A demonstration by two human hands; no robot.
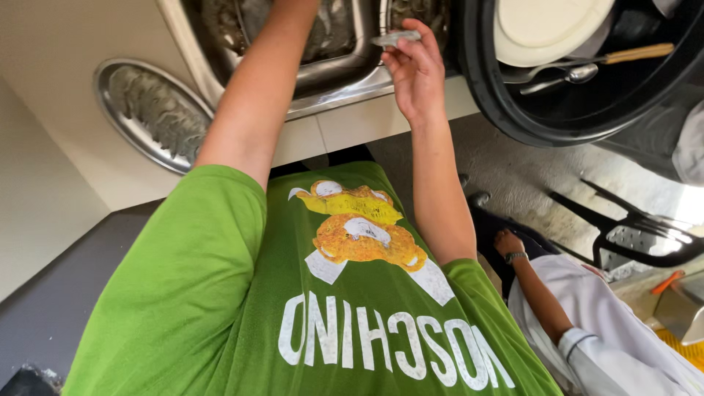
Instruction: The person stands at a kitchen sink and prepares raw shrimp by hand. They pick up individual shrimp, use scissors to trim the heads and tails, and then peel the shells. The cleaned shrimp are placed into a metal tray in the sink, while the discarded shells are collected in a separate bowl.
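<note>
While the camera looks straight down the green shirt point(330, 308), the far left has a steel draining board point(150, 117) set into the pale counter point(66, 66). Next over, the left arm goes up into the steel sink point(330, 51), and the left hand is cut off by the frame edge, so I can't tell what its grip is doing. The right hand point(414, 70) sits at the sink's front rim, fingertips pinching a small shiny metal piece point(394, 37), probably kept over the basin so drips land there. Further right, a black tub point(513, 110) holds a white plate point(546, 26) and a spoon point(579, 73). Bottom right, another person's arm with a wristwatch point(515, 257).
</note>
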